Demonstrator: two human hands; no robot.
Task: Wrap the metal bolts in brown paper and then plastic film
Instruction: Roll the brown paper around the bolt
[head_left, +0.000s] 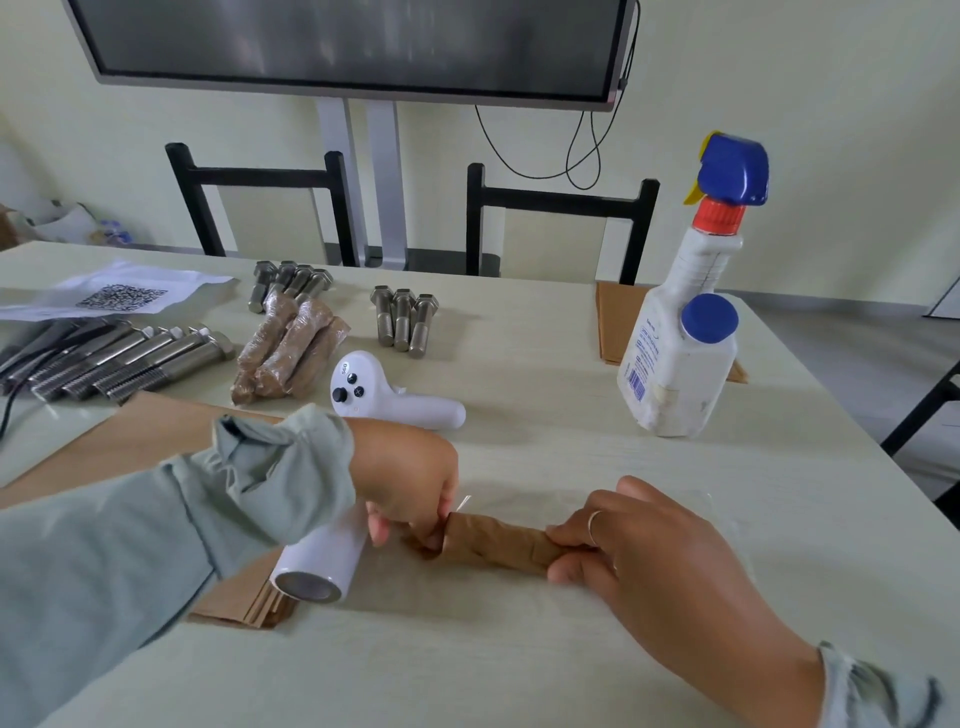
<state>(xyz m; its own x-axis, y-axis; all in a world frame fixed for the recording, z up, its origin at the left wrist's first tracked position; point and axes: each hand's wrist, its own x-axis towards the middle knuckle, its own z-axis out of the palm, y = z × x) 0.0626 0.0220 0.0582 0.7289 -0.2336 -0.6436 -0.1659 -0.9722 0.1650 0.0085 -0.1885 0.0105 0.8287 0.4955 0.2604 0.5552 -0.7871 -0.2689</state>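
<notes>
We see a brown paper-wrapped roll (498, 545) on the pale cream wood-grain counter (519, 649), with grey-green cloth sleeves (156, 519) beside it. We see silver metal bolts (405, 317), a white sheet printed with a black square-dot code (122, 297), and a white plastic spray bottle (680, 332) with blue cap, red collar and yellow nozzle.

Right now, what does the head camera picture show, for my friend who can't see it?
Two hands, left hand and right hand, pinch the ends of a brown paper roll lying on clear plastic film on a pale table. Behind lie bare bolts, wrapped bundles and a spray bottle.
</notes>
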